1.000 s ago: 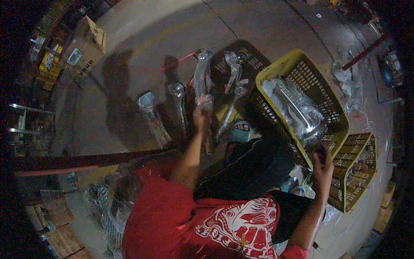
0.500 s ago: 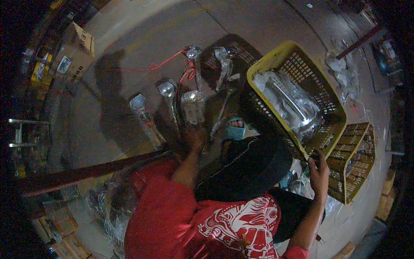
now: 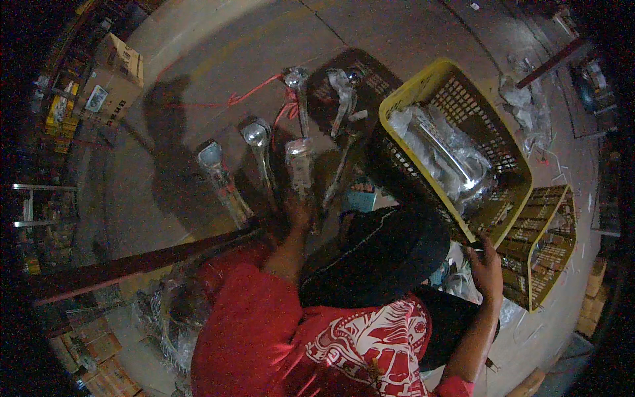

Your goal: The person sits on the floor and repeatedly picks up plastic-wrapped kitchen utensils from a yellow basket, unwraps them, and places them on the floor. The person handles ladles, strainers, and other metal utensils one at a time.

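Note:
My left hand reaches forward and closes on the near end of a plastic-wrapped bundle of metal ladles lying on the concrete floor. Other wrapped ladle bundles lie beside it in a row: one at the left, one next to it, one further out. My right hand grips the near corner of a yellow plastic basket, which holds more wrapped ladles.
A dark mesh tray lies beyond the ladles with a bundle on it. A red string trails left. A cardboard box stands far left, brown crates on the right, and a dark red beam near left.
My left hand has drawn back toward me, bringing the wrapped ladle bundle down into the row on the floor. My right hand has stayed on the basket's corner.

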`<state>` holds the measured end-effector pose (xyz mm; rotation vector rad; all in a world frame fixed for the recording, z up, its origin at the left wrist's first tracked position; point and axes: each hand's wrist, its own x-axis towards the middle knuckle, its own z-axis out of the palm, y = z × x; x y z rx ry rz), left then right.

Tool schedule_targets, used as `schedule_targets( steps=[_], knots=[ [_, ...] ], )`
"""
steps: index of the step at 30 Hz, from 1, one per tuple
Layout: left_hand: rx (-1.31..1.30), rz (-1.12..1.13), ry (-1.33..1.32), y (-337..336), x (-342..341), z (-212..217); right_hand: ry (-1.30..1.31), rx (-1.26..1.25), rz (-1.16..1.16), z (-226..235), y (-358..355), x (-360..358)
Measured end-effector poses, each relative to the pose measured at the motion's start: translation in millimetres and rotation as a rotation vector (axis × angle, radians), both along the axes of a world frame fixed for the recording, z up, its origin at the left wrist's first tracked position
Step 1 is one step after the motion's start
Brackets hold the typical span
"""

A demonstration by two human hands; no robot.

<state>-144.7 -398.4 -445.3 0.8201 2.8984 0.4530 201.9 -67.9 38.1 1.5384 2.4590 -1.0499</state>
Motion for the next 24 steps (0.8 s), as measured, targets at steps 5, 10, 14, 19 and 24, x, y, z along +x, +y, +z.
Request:
schedule_targets(
  steps=[5, 10, 14, 19, 24],
  knots=[
    [-0.201, 0.175, -0.344, -0.9, 21.4, 37.0, -0.074, 0.000, 0.058, -2.9, 0.1, 3.0],
    [-0.157, 0.176, -0.390, -30.2, 62.2, 53.6, -0.147, -0.059, 0.059, -5.1, 1.1, 13.3],
    [-0.146, 0.173, -0.566, -63.2, 85.4, 48.5, -0.144, -0.015, 0.089, -11.2, 2.1, 19.4],
    [-0.040, 0.287, -0.519, -76.5, 59.2, 62.2, -0.109, -0.023, 0.117, -5.9, 3.5, 18.9],
    [0.326, 0.315, -0.195, -12.0, -10.5, 121.0, -0.105, -0.082, 0.059, 17.0, 0.4, 12.1]
  ],
)
